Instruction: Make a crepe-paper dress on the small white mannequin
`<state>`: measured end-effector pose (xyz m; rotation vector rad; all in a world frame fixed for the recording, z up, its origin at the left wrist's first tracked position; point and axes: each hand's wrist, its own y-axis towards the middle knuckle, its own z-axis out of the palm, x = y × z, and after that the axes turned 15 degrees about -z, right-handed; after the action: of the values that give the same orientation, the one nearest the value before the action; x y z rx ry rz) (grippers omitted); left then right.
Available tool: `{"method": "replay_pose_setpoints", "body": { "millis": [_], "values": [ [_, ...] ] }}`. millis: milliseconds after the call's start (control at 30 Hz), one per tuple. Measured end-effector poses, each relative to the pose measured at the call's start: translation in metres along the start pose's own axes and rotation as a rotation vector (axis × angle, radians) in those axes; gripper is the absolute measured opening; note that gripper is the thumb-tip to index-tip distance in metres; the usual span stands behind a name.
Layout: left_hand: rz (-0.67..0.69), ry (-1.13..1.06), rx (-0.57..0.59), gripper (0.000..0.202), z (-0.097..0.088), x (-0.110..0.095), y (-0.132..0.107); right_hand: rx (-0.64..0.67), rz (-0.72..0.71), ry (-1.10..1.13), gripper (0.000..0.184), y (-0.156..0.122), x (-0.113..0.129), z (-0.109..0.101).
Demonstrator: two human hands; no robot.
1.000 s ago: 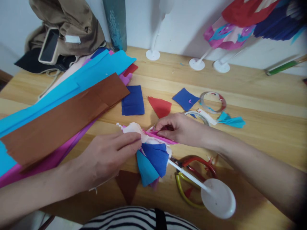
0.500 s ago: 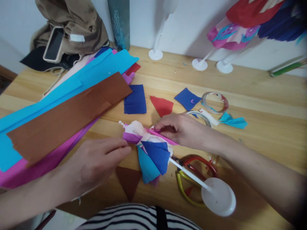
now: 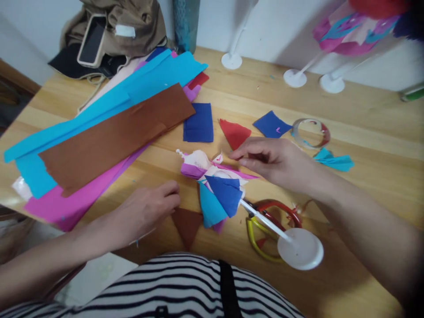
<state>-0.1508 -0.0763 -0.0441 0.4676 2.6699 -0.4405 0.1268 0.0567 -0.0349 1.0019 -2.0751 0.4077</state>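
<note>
A papered figure [image 3: 194, 161] on a white plastic stick lies tilted on the table, its round white base [image 3: 300, 248] toward my body. Dark blue [image 3: 227, 194], light blue [image 3: 215, 207] and magenta paper pieces fan out from it. My right hand [image 3: 276, 161] hovers just right of the figure, thumb and index finger slightly apart, with nothing visible between them. Left of the figure, my left hand [image 3: 154, 207] has its fingers curled closed; whether they hold anything is hidden. A brown paper triangle [image 3: 187, 225] lies beside it. Scissors [image 3: 265, 234] with red and yellow handles rest partly under the stick.
Brown [image 3: 119, 139] and blue [image 3: 99, 115] paper strips lie at left. Farther back are a navy square [image 3: 202, 123], a red piece [image 3: 234, 134] and a tape roll [image 3: 296, 137]. A phone [image 3: 92, 42] rests on a brown bag [image 3: 142, 24]. White stands [image 3: 232, 61] line the wall.
My right hand has come off the magenta paper on the figure and moved right. My left hand has drawn back slightly from the figure. The whole view has shifted.
</note>
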Motion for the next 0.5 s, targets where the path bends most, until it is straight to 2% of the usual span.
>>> {"method": "replay_pose_setpoints", "body": {
  "millis": [133,267,400,500],
  "values": [
    [-0.015,0.091,0.016,0.034,-0.008,-0.006,-0.001,-0.098,-0.036,-0.023,0.021,-0.011,0.01,-0.003],
    [-0.022,0.133,0.001,0.026,-0.006,-0.005,-0.004,-0.09,-0.078,-0.054,0.017,-0.021,0.022,-0.003],
    [-0.04,0.113,-0.043,0.03,-0.001,-0.004,-0.008,-0.11,-0.149,-0.113,0.015,-0.027,0.031,0.0],
    [-0.028,0.097,-0.052,0.029,-0.005,-0.003,-0.01,-0.12,-0.176,-0.104,0.016,-0.033,0.037,0.002]
  ]
}}
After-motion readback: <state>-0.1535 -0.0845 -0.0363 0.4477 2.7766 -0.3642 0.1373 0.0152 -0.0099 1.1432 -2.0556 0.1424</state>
